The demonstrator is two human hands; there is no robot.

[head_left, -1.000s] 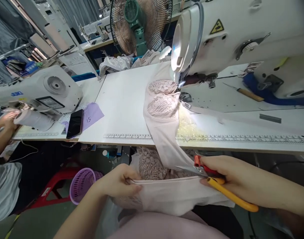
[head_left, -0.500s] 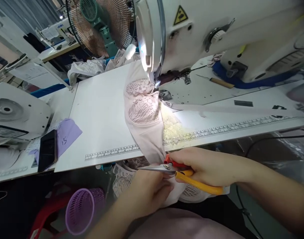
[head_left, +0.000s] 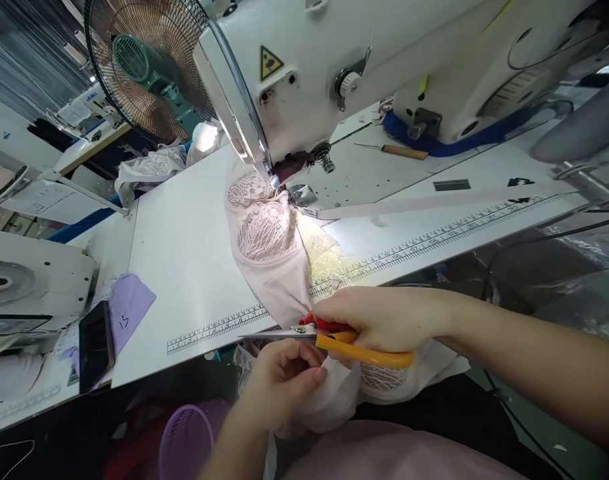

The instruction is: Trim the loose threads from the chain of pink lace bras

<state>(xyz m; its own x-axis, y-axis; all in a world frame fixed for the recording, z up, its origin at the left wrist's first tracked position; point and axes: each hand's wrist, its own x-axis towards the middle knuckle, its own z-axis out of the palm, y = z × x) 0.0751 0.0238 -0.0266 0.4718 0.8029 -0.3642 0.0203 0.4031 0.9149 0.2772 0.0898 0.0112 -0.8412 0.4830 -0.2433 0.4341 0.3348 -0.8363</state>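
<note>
My right hand is closed round a pair of scissors with red and orange handles. Their blades point left, above my other hand. My left hand pinches pale fabric between thumb and fingers just below the blades. A pale pink lace bra lies on the table under the sewing machine's needle area, its band running down over the front edge. More of the pale garment, with lace, hangs in front of my lap below the scissors. Where the cloth joins behind my hands is hidden.
The sewing machine stands over the white table, which has a printed ruler along its front. A pale strip leads right to a metal guide. Left are a phone and purple paper; below is a purple basket.
The view has shifted, and the machine now appears further left. The scissors have moved left, their blades more level. My left hand is lower relative to the blades, and its thumb and fingers now show.
</note>
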